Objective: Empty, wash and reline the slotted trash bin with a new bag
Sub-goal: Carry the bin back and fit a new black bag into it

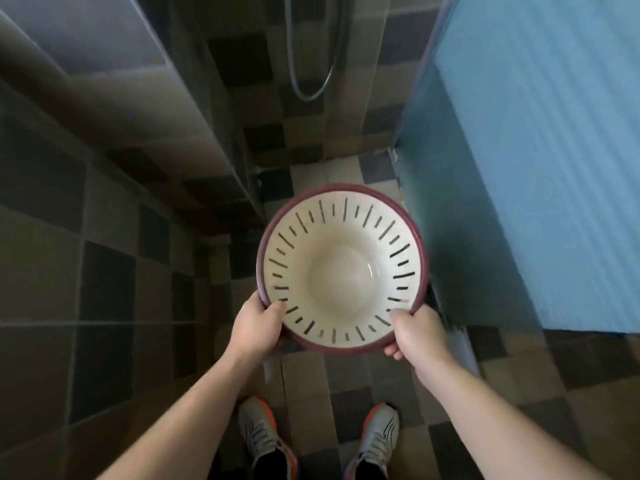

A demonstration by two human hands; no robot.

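The slotted trash bin (341,271) is held upright in the air above the tiled floor (363,386), its open mouth turned towards the camera. It is a cream-coloured round bin with a dark red rim (277,216), and rows of narrow dark slots are seen all around its sloping inner wall. No bag and no rubbish are seen inside it; the smooth bottom shows a faint shine.

The bin is gripped on both near sides of the rim. The left hand (258,329) is closed over the lower left part of the rim, the thumb lying on the inner wall and the fingers hidden beneath the rim. The right hand (417,336) is closed over the lower right part of the rim in the same way, thumb inside, with fingers (393,351) curled under the outer edge. Both forearms are stretched forward from the bottom of the view.

Below the bin, two feet in grey sports shoes (258,434) with orange trim are planted on the floor, which is laid in beige, grey and dark squares. The same tile pattern is carried up the wall on the left. A metal shower hose (311,88) hangs in a loop against the far wall. A blue ribbed panel (540,161) stands close to the bin on the right.
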